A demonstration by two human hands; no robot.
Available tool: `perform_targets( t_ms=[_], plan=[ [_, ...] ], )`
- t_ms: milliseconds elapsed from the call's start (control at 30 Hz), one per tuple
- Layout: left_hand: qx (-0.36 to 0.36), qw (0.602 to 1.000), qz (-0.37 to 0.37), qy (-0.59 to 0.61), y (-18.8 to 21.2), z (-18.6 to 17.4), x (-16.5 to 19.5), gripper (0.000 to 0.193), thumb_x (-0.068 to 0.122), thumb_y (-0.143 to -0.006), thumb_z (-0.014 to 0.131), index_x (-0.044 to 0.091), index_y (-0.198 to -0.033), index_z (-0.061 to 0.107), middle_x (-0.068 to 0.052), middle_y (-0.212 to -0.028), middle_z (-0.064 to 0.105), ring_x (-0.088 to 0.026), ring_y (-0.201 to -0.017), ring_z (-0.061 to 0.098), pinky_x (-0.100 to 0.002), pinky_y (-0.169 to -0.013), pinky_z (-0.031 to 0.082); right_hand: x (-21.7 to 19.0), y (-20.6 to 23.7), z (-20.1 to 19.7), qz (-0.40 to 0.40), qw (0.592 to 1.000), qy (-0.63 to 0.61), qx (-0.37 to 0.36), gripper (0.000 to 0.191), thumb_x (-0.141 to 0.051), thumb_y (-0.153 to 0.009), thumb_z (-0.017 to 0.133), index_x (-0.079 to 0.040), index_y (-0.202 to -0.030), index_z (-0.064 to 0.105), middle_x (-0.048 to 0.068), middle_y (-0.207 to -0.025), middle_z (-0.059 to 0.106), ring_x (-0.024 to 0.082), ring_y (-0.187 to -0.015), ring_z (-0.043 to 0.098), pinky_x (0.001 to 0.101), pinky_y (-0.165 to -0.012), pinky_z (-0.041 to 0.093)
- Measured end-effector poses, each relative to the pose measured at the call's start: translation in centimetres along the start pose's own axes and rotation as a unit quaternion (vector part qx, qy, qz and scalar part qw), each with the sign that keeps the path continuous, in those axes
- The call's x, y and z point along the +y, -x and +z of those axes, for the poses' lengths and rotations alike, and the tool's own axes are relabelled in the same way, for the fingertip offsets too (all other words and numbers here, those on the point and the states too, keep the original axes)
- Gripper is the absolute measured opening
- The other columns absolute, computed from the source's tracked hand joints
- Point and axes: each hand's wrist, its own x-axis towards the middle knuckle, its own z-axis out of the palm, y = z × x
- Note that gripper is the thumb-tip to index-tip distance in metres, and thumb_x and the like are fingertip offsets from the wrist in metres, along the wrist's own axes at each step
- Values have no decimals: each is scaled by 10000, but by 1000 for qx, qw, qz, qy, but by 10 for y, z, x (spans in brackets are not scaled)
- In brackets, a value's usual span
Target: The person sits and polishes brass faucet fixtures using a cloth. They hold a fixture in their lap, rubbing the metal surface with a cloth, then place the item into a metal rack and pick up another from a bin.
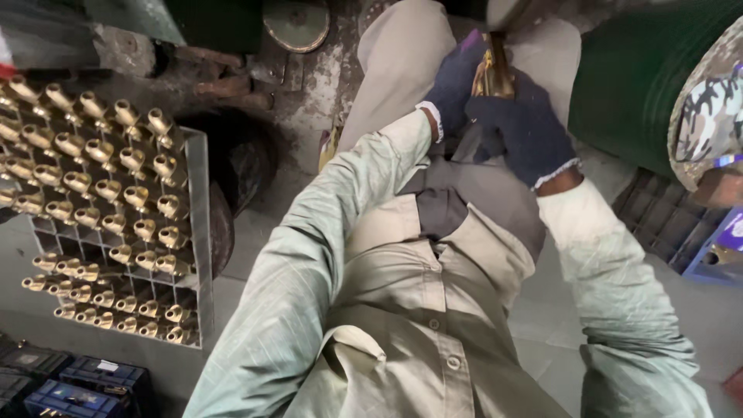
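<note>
Currently both hands are up at the top centre of the view, in dark blue knitted gloves. The left hand [453, 89] and right hand [522, 128] are each curled tight around one shiny brass fitting [494, 71], a narrow golden metal piece standing roughly upright between them. Left grips its left side, right wraps it from below and right. The upper end of the fitting runs up toward a grey rounded machine part [507, 11]; contact there is hard to tell.

Pale green long sleeves, beige buttoned apron over the lap.

On the left, well apart from the hands: a grey metal grid tray [197, 232] with square cells, most filled with matching brass fittings [101, 178] standing upright, some lower cells bare. Below it, dark blue plastic crates [85, 383]. At right, a green cylindrical cover [642, 70] and a dark crate [658, 217] on the floor.
</note>
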Motion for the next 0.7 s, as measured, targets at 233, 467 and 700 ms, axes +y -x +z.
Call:
perform_targets(
  t_ms=[233,467,700],
  plan=[
    [78,975,49,-202,-26,-2,-4,399,303,-1063,541,35,-1353,592,-125,-1211,727,-220,-1052,702,-368,-904,608,-5,-51,-20,48,999,1,-18,203,-146,-891,688,-15,-1033,627,30,-634,515,121,-436,432,339,-507,537],
    [129,969,-26,209,-31,-7,-11,489,376,-1097,493,72,-1478,505,-28,-1384,619,-193,-1241,587,-356,-1056,475,16,-60,-27,-75,981,161,-80,188,-62,-1022,598,21,-1179,661,85,-770,578,152,-577,542,327,-591,536],
    [83,986,72,-127,-29,-20,-27,598,218,-1025,637,31,-1551,421,-134,-1512,530,-280,-1364,534,-384,-1168,422,14,-59,-31,-192,934,287,-92,189,29,-948,626,62,-1130,664,206,-1147,588,224,-726,707,353,-614,568]
  ],
)
